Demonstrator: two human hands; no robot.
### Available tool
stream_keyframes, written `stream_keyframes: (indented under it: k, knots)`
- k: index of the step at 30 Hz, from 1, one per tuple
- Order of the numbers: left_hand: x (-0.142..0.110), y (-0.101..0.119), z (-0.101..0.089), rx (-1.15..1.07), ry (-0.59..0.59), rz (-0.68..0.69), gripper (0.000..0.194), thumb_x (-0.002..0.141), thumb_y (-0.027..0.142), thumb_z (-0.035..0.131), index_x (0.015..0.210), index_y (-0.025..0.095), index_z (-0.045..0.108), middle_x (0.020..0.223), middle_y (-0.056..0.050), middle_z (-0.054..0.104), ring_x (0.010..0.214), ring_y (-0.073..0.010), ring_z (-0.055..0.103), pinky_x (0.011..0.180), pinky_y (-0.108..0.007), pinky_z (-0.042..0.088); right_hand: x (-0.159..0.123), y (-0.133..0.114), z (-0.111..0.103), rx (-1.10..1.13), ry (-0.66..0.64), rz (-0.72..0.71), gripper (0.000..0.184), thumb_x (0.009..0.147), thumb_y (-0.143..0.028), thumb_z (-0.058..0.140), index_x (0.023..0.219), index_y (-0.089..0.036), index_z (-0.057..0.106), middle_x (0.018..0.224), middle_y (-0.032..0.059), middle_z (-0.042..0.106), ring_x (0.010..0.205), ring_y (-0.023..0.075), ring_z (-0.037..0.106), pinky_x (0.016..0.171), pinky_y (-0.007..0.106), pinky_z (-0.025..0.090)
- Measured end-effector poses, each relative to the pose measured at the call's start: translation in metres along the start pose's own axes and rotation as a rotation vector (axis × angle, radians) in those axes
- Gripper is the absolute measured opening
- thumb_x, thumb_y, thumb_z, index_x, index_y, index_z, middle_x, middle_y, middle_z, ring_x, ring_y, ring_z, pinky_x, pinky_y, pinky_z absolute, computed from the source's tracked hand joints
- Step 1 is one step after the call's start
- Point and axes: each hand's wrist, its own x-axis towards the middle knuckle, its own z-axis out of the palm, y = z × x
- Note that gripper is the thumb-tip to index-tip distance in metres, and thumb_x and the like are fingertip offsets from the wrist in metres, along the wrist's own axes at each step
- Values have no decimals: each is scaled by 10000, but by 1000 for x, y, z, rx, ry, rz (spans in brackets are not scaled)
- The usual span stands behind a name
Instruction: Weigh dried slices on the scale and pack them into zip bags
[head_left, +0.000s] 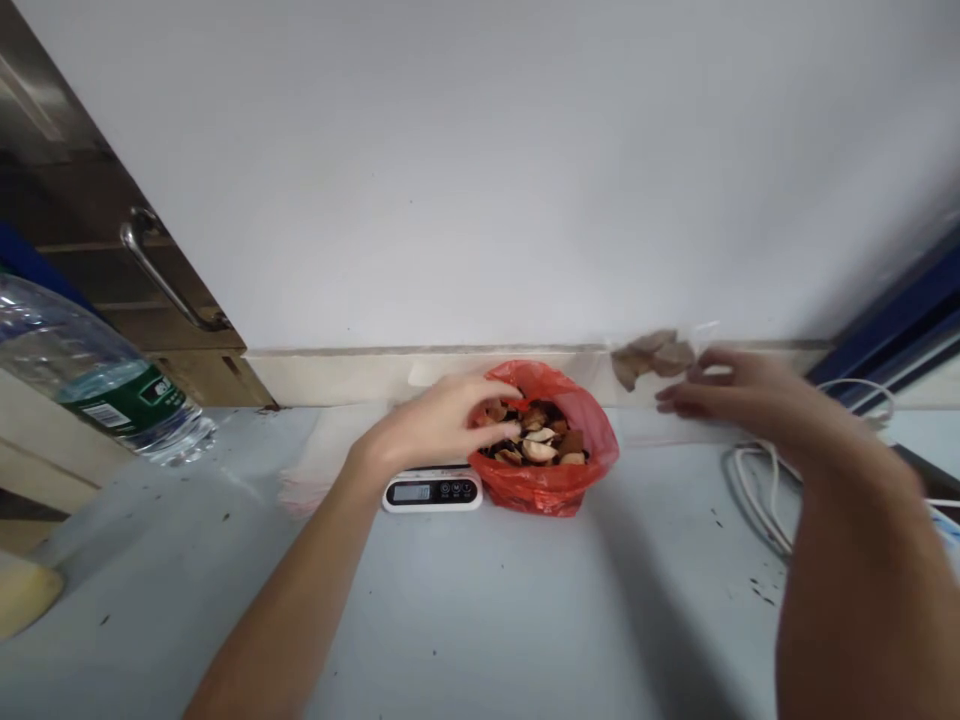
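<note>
An open red plastic bag (525, 488) stands in the middle of the table, filled with dried brown and pale slices (538, 450). My left hand (446, 415) reaches to the bag's left rim, thumb and fingers apart over the slices; nothing shows between them. Just left of the bag lies a white digital scale (433, 491), its upper part hidden behind my left hand and wrist; the digits on its display are too blurred to read. My right hand (724, 385), smeared by motion, pinches the edge of a small clear bag (652, 355) with several brown slices in it, held up near the wall.
At the left stands a tilted-looking water bottle (112, 380) with a green label. White cables (761, 500) lie coiled at the right. Pinkish-white sheets or bags (319, 465) lie behind my left arm. A wall (480, 200) closes off the back.
</note>
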Motion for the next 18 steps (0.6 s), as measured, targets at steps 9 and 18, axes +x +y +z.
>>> stream_keyframes:
  k: [9,18]
  knots:
    - [-9,-11,-13,-359,188,-239,676,975,604,552,1503,186,498,1210,-129,752,1070,-272,720,976,-424,552,-20,-70,36,184,-535,-205,307,678,-398,763,875,-241,587,662,22,747,609,201,686,537,281,491]
    - [-18,-43,-26,-356,245,-232,408,821,524,720,1049,187,756,1064,-83,776,1025,-252,698,975,-407,523,-18,-77,84,359,-518,-120,433,611,-386,869,937,-209,647,646,-23,691,526,142,602,459,233,446]
